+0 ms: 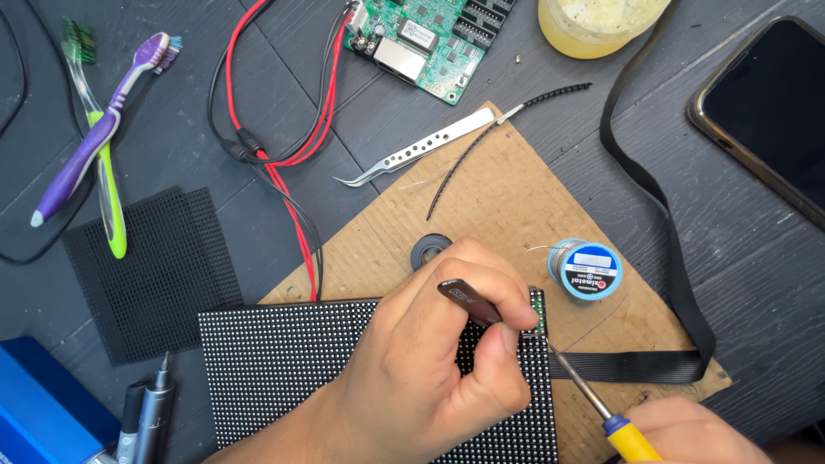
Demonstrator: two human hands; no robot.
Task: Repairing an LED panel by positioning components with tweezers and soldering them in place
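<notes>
My left hand rests on a black dotted LED matrix panel and pinches dark tweezers whose tips reach the panel's right edge beside a small green circuit strip. At the bottom right, my right hand grips a soldering iron with a yellow and blue handle. Its metal tip points up-left to the same edge of the panel. The panel lies partly on a brown cardboard sheet.
A solder spool, a black tape roll, silver tweezers and a black ribbon strap lie around the cardboard. Behind are a green circuit board, red and black wires, a yellow jar, a phone, two toothbrushes, a black mesh piece.
</notes>
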